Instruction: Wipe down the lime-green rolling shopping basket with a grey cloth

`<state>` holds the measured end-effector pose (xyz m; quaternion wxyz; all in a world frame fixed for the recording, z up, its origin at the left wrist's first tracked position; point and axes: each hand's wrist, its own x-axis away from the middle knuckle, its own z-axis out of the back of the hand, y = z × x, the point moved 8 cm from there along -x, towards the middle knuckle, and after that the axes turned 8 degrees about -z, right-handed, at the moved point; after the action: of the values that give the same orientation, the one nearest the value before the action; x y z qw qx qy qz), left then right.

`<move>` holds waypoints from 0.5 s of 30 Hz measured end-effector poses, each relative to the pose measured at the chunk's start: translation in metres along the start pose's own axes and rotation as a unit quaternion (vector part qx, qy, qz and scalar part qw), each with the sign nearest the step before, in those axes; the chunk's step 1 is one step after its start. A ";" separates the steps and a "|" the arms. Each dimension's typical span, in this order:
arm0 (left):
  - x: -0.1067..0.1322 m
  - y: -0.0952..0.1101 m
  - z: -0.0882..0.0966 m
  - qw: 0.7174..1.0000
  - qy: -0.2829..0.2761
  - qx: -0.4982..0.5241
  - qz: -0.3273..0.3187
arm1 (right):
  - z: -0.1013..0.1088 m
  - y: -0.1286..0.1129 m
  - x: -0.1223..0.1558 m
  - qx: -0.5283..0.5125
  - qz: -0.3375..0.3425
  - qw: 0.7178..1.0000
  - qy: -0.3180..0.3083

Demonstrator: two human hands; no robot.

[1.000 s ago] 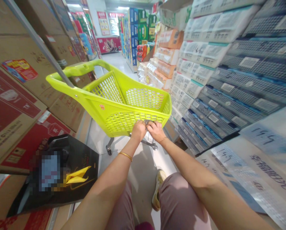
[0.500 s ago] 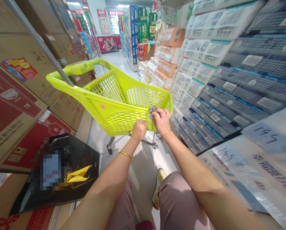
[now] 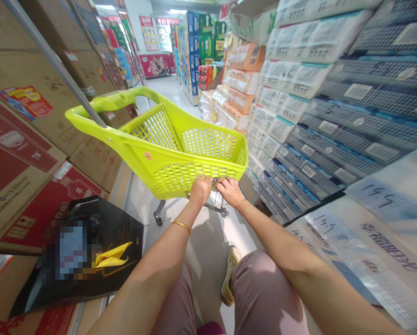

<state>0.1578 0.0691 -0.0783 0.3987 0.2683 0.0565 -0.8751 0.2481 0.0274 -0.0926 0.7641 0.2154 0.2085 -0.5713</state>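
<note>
Centre frame: right hand [image 3: 230,190] pinching grey wad [image 3: 214,181]; likely soft, light, hold by edges. Left hand [image 3: 200,190] curled, grip unclear.

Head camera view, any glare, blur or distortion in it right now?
Head view: bright light patches the floor; head view: wide-angle stretch seems to slant the stacked packs at right; head view: a pixelated patch covers part of the black bag.

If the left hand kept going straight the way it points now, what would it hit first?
Most likely the cart: the left hand points at its slotted side wall. Depth is unclear in this single view, so I can't tell how much gap, if any, lies between.
</note>
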 end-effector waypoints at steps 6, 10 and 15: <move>0.002 -0.002 -0.002 1.000 0.005 0.005 0.000 | 0.036 0.019 -0.023 -0.034 -0.094 0.990 0.099; 0.004 0.000 0.001 1.000 0.005 0.020 0.004 | 0.047 0.022 -0.027 -0.059 -0.117 0.983 0.126; 0.007 0.013 0.007 0.999 0.022 0.018 -0.025 | 0.047 0.021 -0.024 -0.085 -0.121 0.981 0.127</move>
<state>0.1604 0.0529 -0.0743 0.3702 0.2932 0.0563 -0.8797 0.2658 0.0249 -0.0390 0.6724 0.1935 0.3764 -0.6072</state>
